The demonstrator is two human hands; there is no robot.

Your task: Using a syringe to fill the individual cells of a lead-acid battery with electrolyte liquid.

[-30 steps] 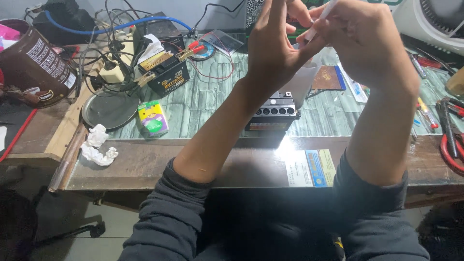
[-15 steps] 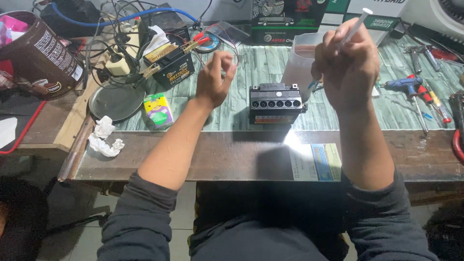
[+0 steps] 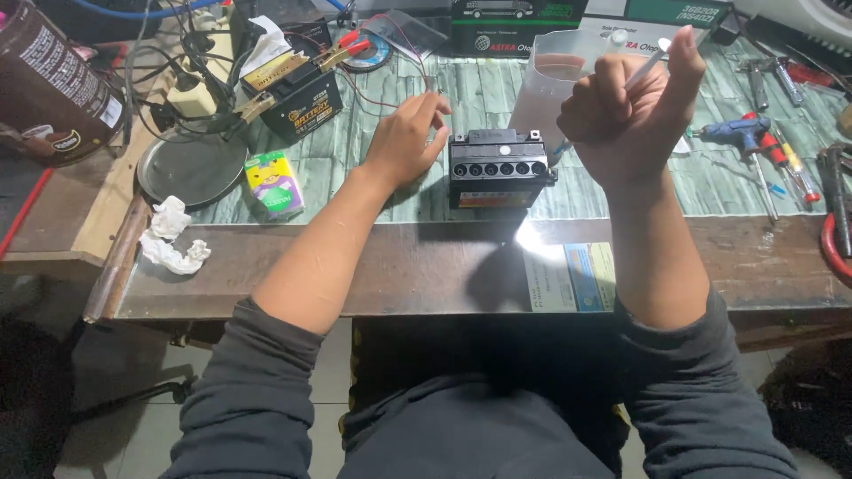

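A small black battery (image 3: 495,167) with a row of open filler holes stands on the green-topped workbench (image 3: 355,168). My left hand (image 3: 406,135) rests on the bench just left of the battery, fingers loosely spread, holding nothing. My right hand (image 3: 632,113) is raised above the bench to the right of the battery, fist closed around a thin white stick-like tool (image 3: 646,64) that points up and away. A translucent plastic container (image 3: 552,82) stands behind the battery, partly hidden by my right hand.
A second black battery (image 3: 297,93) with clamps and wires sits at the back left, by a dark round plate (image 3: 192,167), a small colourful box (image 3: 273,184) and crumpled tissue (image 3: 170,238). A brown jar (image 3: 55,82) stands far left. Screwdrivers and a blue tool (image 3: 754,140) lie at right.
My left hand has come down from in front of the camera to the bench beside the battery. My right hand has lowered a little, still gripping the white tool.
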